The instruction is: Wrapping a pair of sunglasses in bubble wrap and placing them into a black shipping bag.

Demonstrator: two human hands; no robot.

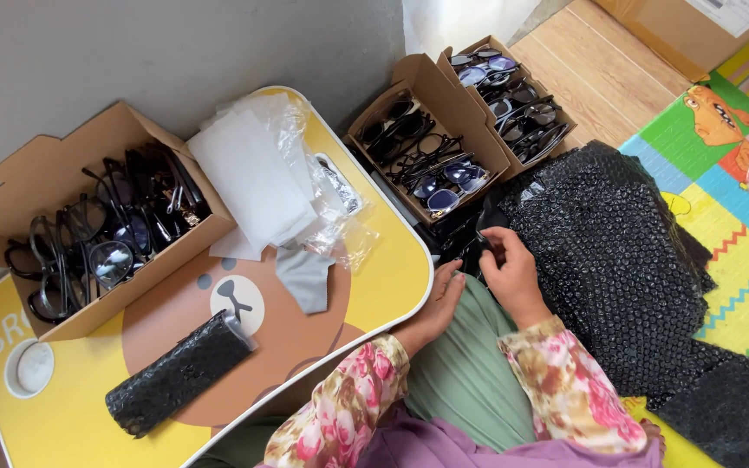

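Three open brown cardboard boxes (45,186) (431,87) (513,52) of glasses; black bubble-wrapped roll (175,374) on table.

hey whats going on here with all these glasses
A person sits at a yellow bear-print table. Their right hand pinches the edge of a black bubble-wrap pile; the left hand rests by the table edge. A black bubble-wrapped roll lies on the table beside a cardboard box of black glasses.

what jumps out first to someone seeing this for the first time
The big heap of black bubble wrap on the right draws the eye first, with the right hand pinching its near edge and the left hand resting at the edge of the yellow bear-print table. Next come the open brown cardboard boxes packed with dark-framed glasses: one at the table's left, two at top centre.
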